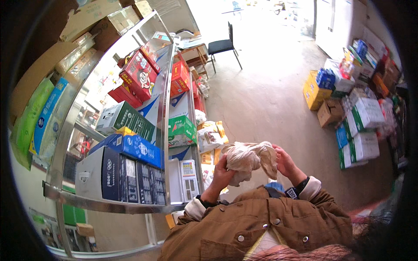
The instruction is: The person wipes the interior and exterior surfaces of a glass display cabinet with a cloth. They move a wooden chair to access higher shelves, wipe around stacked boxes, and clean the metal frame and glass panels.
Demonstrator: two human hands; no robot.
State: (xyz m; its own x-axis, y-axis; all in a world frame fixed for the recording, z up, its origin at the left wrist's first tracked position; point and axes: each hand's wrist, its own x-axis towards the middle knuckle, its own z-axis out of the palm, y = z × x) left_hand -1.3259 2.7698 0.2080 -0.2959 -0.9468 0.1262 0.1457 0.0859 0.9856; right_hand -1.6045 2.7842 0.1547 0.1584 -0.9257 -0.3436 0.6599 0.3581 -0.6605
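A crumpled off-white cloth [245, 157] is bunched up in front of my chest, off the floor. My left hand [223, 174] grips its left side, the fingers partly hidden by the folds. On the other side my right hand [284, 160] has hold of a hanging fold, its fingertips out of sight behind the fabric. Left of my left hand stands a metal-framed shelf unit [124, 208]. Its near end carries a white digital scale [189, 182], a green carton [182, 131] and a blue carton [142, 148].
Red gift boxes [138, 75] and dark drink cartons [111, 176] fill the shelf. Packaged bags [210, 137] lie at its foot. A black chair [222, 47] stands ahead near the bright doorway. To the right, white-and-green cartons [367, 114] and a yellow box [315, 91] are stacked on the floor.
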